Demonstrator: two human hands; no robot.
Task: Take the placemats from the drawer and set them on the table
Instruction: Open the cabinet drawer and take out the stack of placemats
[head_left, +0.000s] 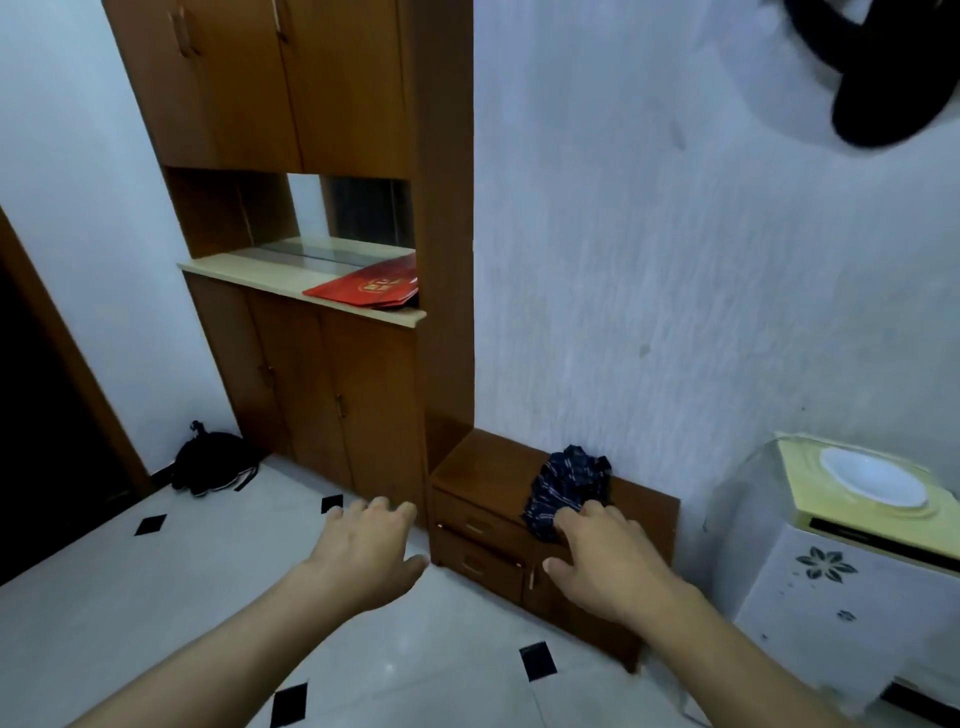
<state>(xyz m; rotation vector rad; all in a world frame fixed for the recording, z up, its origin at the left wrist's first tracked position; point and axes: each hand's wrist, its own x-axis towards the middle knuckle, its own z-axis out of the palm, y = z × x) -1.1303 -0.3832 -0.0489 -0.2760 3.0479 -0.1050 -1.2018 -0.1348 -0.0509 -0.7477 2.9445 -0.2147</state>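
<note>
A low brown wooden cabinet (483, 467) stands against the white wall, with two closed drawers (478, 527) on its left front and a small door beside them. No placemats show. My left hand (363, 551) hovers open over the floor, just left of the drawers. My right hand (602, 556) is open in front of the cabinet, its fingertips near a crumpled dark blue checked cloth (566, 483) that lies on the cabinet top.
A tall brown cupboard (332, 364) rises on the left, with a red folder (369, 288) on its cream shelf. A black bag (213, 462) lies on the tiled floor. A white flowered appliance (841, 577) with a yellow top stands at right.
</note>
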